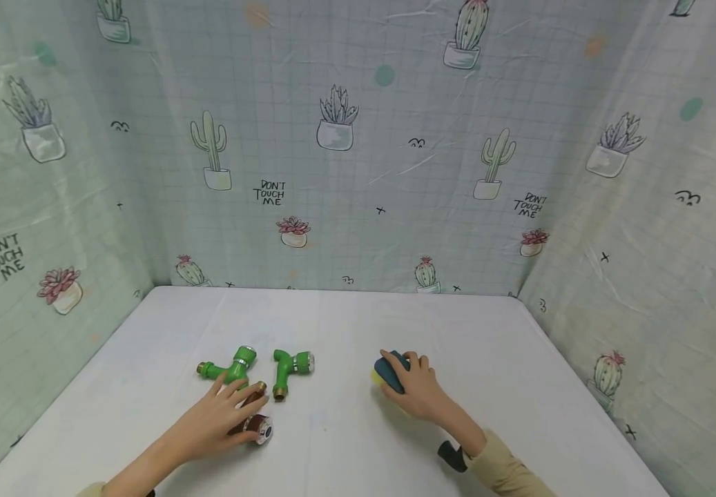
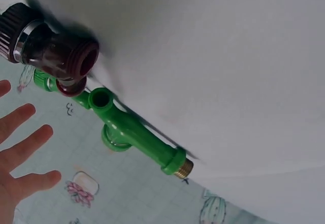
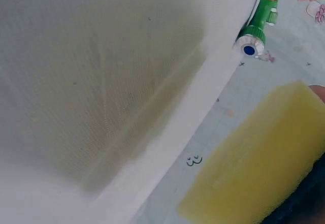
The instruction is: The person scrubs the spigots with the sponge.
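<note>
A dark brown tap (image 1: 257,422) lies on the white table (image 1: 358,324). My left hand (image 1: 230,407) hovers over it with straight, spread fingers and holds nothing. In the left wrist view those fingers (image 2: 23,155) stay apart from the brown tap (image 2: 56,56), and a green tap (image 2: 134,135) lies just beyond it. Two green taps (image 1: 230,369) (image 1: 289,369) rest side by side ahead of the left hand. My right hand (image 1: 416,386) grips a yellow sponge with a dark blue top (image 1: 391,371). Its yellow face (image 3: 259,168) fills the lower right of the right wrist view.
Cactus-print cloth walls (image 1: 345,152) close off the table at the back and both sides. One green tap with a blue-centred knob (image 3: 255,26) shows far off in the right wrist view. Bare tabletop lies between the taps and the sponge.
</note>
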A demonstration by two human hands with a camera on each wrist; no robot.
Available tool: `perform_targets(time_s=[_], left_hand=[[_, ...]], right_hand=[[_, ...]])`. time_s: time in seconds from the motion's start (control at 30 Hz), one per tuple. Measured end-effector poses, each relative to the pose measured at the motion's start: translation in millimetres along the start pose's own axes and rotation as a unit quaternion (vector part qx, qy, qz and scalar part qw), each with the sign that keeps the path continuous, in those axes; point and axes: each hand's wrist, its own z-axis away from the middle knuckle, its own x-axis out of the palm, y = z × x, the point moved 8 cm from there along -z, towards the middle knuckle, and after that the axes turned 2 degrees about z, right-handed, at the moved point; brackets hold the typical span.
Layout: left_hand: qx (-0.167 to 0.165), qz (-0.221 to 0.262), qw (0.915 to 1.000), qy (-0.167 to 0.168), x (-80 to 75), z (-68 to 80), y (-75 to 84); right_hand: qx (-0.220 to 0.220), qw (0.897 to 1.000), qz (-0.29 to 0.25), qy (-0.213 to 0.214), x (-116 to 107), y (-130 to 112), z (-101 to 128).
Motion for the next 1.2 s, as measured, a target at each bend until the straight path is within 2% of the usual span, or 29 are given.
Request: perform_targets(time_s=[0.1,0.27,0.33,0.5,0.67,0.93,1.2], left_hand=[[0.0,-0.012,0.9999,-0.011,0.8,-11.4,-4.0],[0.026,-0.026,0.9992,-0.015,5.0,-31.7,-7.7],[0.026,-0.023,0.9989,-0.03,10.1,-39.2,-8.9],[-0.005,-0.01,0.9956,-0.093,28.4,-52.3,-13.9],[-0.031,-0.007,0.992,-0.122,42.0,-58.2,-20.4],[-0.037,0.01,0.9879,-0.15,58.3,-60.2,-26.4],[-0.031,0.013,0.9895,-0.141,61.2,-62.2,-24.8]], right_hand=[[-0.003,1.0,0.0,0.008,-2,0,4],[-0.005,1.0,-0.003,0.021,-5,2,9],[-0.006,1.0,-0.002,0.023,-6,4,11],[-0.009,1.0,0.001,0.013,-5,6,13],[-0.018,1.0,0.003,0.018,-4,6,13],[-0.03,0.999,0.01,0.042,-5,3,8],[-0.025,0.999,0.004,0.037,-5,3,7]])
